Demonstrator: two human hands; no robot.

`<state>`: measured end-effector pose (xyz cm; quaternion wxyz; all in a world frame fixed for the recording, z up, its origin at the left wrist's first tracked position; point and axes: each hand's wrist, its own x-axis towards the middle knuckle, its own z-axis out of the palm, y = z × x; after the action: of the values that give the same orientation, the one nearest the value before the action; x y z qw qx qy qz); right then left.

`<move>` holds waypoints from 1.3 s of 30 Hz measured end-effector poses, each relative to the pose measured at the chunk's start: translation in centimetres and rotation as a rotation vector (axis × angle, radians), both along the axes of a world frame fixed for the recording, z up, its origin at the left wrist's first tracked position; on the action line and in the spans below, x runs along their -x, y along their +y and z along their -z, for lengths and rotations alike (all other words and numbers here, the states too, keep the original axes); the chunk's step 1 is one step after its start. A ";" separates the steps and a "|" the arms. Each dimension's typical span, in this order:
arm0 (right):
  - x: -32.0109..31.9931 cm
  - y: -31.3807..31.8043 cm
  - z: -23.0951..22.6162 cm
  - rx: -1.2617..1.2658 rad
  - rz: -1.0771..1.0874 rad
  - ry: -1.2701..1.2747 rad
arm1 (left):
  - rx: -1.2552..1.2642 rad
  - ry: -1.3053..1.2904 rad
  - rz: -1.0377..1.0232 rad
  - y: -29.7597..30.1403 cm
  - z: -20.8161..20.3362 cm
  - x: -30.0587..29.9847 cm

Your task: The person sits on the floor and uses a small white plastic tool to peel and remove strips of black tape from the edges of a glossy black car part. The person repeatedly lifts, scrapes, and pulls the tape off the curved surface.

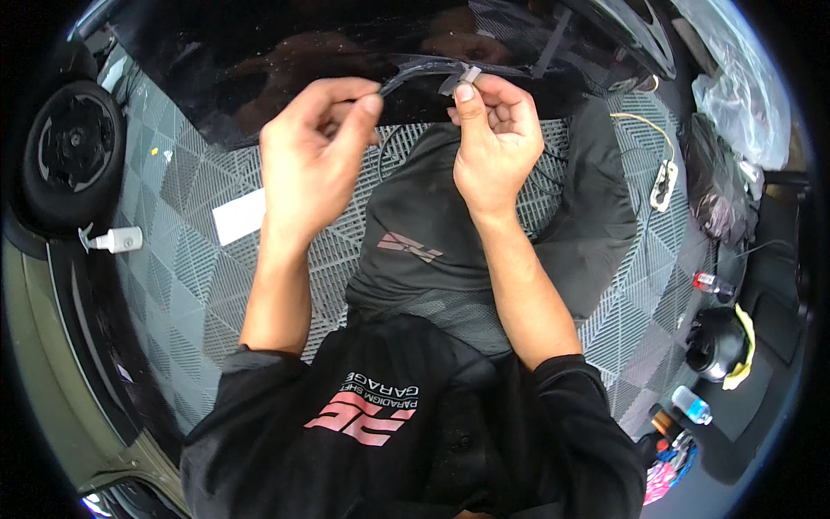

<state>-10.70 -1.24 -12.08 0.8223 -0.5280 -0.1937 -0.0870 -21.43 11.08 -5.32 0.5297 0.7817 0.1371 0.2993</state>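
My left hand (316,164) is closed, thumb and forefinger pinching one end of a thin, dark, shiny strip (424,68). The strip curves across to my right hand (496,143), where thumb and bent fingers grip its other end. A small pale grey piece (472,75) sticks up just above that right thumb; whether it is part of the strip I cannot tell. Both hands are in front of a glossy black panel (259,60), which looks like a car body part. The strip lies close against the panel's lower area in this view; contact is unclear.
A wheel (73,134) and a spray bottle (112,240) are at the left. White paper (239,216) lies on the grey tiled floor. At the right are a power strip (663,186) with a cord, clear plastic sheeting (743,95), a black round container (718,344) and a water bottle (692,405).
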 end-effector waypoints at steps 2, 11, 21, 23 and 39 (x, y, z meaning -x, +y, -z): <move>0.1 0.0 -0.1 -0.032 -0.008 0.022 | -0.031 -0.050 -0.077 1.0 -0.7 1.5; 0.4 0.4 -0.4 -0.126 -0.011 0.108 | -0.046 -0.337 -0.364 10.6 -3.0 2.0; 0.3 1.4 -0.4 -0.208 -0.012 0.107 | -0.158 -0.086 -0.263 12.7 -3.1 0.8; 0.4 1.4 -0.4 -0.190 -0.005 0.104 | -0.211 -0.027 -0.285 12.7 -3.1 1.3; 0.7 1.5 -0.3 -0.145 0.023 0.065 | -0.324 0.080 -0.344 11.0 -3.9 1.9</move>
<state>-11.44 0.27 -11.83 0.8632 -0.4717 -0.1540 -0.0934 -23.36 22.12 -1.45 0.3329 0.8328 0.2392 0.3719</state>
